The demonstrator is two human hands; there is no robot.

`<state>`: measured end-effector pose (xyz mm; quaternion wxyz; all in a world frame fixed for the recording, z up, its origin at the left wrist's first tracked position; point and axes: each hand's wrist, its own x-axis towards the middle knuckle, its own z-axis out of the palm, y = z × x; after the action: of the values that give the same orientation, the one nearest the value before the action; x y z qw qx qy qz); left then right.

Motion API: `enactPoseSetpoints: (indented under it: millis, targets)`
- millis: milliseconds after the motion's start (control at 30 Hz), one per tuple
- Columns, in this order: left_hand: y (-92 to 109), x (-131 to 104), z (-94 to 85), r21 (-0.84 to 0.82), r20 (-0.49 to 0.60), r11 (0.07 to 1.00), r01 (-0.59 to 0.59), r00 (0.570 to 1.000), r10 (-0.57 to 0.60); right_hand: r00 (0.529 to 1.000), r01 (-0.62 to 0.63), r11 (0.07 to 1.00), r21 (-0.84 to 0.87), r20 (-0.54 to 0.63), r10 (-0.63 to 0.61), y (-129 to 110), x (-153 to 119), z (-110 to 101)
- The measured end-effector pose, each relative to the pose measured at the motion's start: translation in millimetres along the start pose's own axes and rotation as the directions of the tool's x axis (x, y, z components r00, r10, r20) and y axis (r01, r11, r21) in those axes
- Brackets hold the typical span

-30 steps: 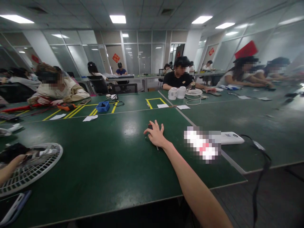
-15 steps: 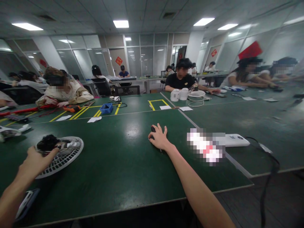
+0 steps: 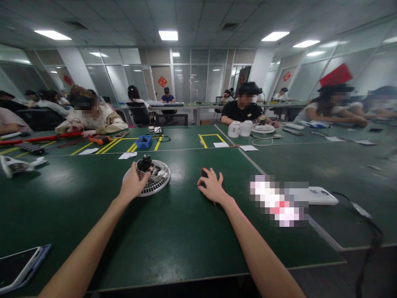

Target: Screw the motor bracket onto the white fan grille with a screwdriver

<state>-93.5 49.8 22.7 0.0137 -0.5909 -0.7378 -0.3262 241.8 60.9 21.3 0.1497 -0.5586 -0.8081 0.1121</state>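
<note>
Your left hand is clamped on the white fan assembly; your right hand, some fingers spread, grasps a dark handle over the green tabletop.

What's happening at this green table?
A person's left hand grips a round white grille with a dark part on top. Their right hand is on a small dark object, mostly covered. A phone lies near left; across the table sits someone in black.
</note>
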Motion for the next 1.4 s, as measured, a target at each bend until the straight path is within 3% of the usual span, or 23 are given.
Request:
enactPoseSetpoints:
  millis: [167,333,433,533,600,700,833,900,1133,1400]
  targets:
    - [39.9,-10.2,33.1,-0.109,0.023,0.992,-0.056,0.998,0.059,1.0,-0.003,1.0,0.006,-0.002,0.003,0.0,-0.2,1.6]
    - [60.6,-26.4,50.4,-0.198,-0.02,0.96,-0.199,0.98,0.199,0.998,0.007,0.999,0.042,-0.056,-0.005,0.4,0.5,2.9]
    - [67.9,-33.4,50.9,-0.215,0.017,0.951,-0.223,0.973,0.232,0.978,-0.017,0.988,0.157,-0.205,0.049,1.8,3.8,1.7]
    - [70.7,-40.5,49.2,-0.252,0.061,0.945,-0.211,0.971,0.233,0.926,-0.008,0.959,0.284,-0.36,0.114,4.1,7.8,-0.7]
    - [69.3,-47.1,48.8,-0.281,0.023,0.928,-0.244,0.965,0.261,0.905,-0.001,0.948,0.318,-0.403,0.136,4.9,9.2,-2.8]
    - [65.2,-59.2,47.8,-0.251,-0.135,0.867,-0.431,0.902,0.409,0.883,0.005,0.94,0.341,-0.442,0.156,3.1,8.6,-5.1]
    - [65.9,-72.1,42.4,-0.128,-0.298,0.726,-0.676,0.724,0.622,0.865,0.059,0.928,0.367,-0.483,0.136,-4.7,6.0,-2.4]
    - [69.8,-75.9,39.8,-0.102,-0.335,0.68,-0.726,0.668,0.664,0.854,0.133,0.919,0.37,-0.514,0.084,-10.1,4.5,0.8]
    - [77.8,-79.0,37.2,-0.096,-0.373,0.654,-0.75,0.637,0.675,0.793,0.314,0.913,0.261,-0.6,-0.102,-34.5,-8.0,1.3]
    - [74.9,-77.6,37.2,-0.075,-0.405,0.649,-0.757,0.618,0.674,0.79,0.415,0.892,0.182,-0.557,-0.254,-61.0,-19.5,10.2]
